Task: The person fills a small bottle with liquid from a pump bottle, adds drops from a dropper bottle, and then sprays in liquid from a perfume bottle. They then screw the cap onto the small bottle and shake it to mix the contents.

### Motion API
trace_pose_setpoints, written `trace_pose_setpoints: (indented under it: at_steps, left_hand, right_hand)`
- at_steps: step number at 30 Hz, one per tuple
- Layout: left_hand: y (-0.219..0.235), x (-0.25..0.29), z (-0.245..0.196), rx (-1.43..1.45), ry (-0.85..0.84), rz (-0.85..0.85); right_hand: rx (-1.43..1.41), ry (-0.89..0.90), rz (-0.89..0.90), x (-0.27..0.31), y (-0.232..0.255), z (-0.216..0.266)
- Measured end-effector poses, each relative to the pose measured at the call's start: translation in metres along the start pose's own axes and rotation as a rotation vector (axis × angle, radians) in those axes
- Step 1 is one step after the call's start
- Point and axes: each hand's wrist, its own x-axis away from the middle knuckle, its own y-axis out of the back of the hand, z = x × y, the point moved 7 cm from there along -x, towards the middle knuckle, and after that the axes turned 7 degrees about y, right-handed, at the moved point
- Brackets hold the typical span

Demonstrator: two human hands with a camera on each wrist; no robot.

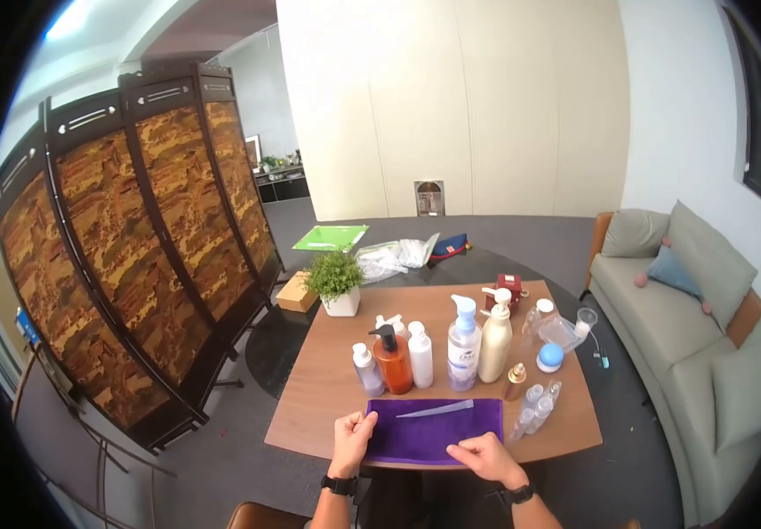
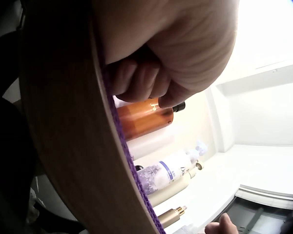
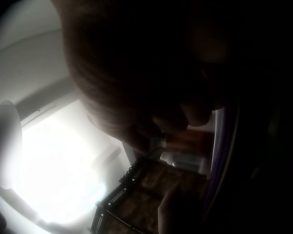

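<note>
A purple towel (image 1: 416,445) lies flat at the front of the wooden table, with a long, pale, tapering piece (image 1: 435,409) across its upper part. My left hand (image 1: 356,438) rests at the towel's left edge, fingers curled into a fist in the left wrist view. Over the lower right of the towel is my right hand (image 1: 484,458), its fingers curled too. Neither fist shows anything in its grasp. Beyond the towel stand an amber pump bottle (image 1: 393,363), a clear pump bottle with a lilac base (image 1: 463,357) and a cream pump bottle (image 1: 494,344).
Small clear bottles (image 1: 535,411) and a brown-gold dropper bottle (image 1: 514,382) stand right of the towel. A blue-lidded jar (image 1: 550,357) is farther back. A potted plant (image 1: 336,280) stands at the table's far left. A sofa (image 1: 654,309) is to the right.
</note>
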Motion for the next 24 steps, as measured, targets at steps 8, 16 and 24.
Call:
trace_pose_setpoints:
  at_steps: [8,16,24]
  left_hand:
    - [0.003,0.001,0.004,0.066,0.011,0.005]
    - [0.003,0.007,-0.001,-0.026,0.013,-0.07]
    - [-0.001,0.013,-0.009,-0.162,0.055,-0.094]
  right_hand:
    - [-0.057,-0.081,0.008,-0.001,0.002,-0.001]
    - [-0.279,-0.164,0.049,0.007,0.004,-0.013]
    - [-0.158,-0.139,0.102,0.004,0.007,0.003]
